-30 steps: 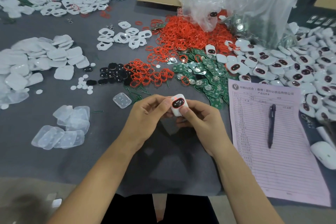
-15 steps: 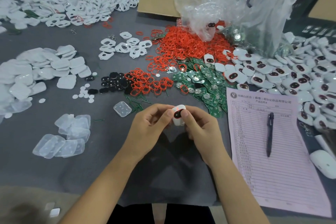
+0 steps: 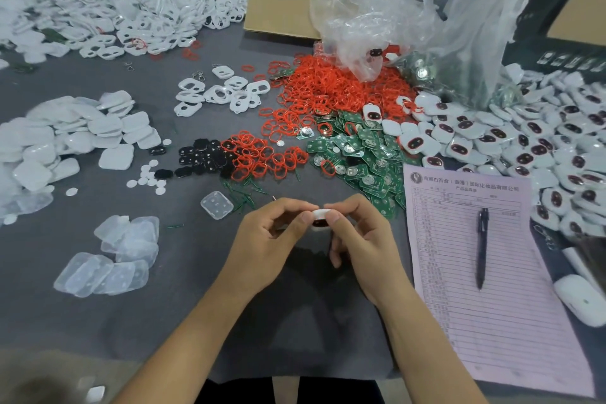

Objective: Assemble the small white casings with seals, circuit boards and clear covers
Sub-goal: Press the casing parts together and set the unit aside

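Centrally, just above the grey table, a small white casing pinched between left hand and right hand, thumbs meeting over its near face, index fingertips closing over its far edge. Mostly hidden by those digits: only a strip of white top and a dark red patch underneath showing in the gap between the thumbs. Remaining fingers of both hands curled loosely below, touching nothing that can be made out. Just beyond the left hand, a single clear cover flat on the cloth, apart from the grip. Farther left, a loose stack of clear covers. Behind the hands, a small cluster of red seals beside black pads, then green circuit boards spilling toward the right. Beyond those, the big heap of red seals under a crumpled plastic bag. At right, finished casings piled behind a pink form with a pen lying on it.
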`<action>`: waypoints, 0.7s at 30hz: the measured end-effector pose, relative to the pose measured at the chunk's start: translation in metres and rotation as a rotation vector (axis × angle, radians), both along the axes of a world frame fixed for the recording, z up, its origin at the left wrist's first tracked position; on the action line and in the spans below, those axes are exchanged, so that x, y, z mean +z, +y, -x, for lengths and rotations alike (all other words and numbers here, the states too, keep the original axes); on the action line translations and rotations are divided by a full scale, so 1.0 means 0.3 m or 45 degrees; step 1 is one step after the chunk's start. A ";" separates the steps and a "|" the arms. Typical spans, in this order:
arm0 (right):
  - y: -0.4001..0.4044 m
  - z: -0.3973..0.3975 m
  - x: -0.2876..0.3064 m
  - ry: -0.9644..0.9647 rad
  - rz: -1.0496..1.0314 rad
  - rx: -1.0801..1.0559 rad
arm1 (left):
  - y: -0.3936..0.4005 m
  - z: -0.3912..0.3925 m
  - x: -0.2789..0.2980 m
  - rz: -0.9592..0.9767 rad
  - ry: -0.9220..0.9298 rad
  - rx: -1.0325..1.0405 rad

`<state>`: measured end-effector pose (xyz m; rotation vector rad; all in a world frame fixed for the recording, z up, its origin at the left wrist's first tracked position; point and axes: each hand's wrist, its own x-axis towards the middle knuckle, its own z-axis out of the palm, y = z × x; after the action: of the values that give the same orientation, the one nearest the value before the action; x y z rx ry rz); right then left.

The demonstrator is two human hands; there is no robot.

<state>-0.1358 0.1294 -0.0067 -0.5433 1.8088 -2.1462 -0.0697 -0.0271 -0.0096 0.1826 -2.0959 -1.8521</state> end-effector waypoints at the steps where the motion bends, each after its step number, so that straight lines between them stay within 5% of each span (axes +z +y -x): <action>1: 0.000 0.000 0.000 0.003 -0.008 0.008 | 0.001 -0.001 0.003 0.000 0.002 0.008; 21: -0.010 -0.003 -0.014 0.078 -0.127 -0.007 | 0.010 0.001 -0.003 0.064 -0.075 0.016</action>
<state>-0.1349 0.1264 -0.0110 -0.5868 1.9399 -2.0506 -0.0699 -0.0241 -0.0105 0.2403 -2.1733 -1.8055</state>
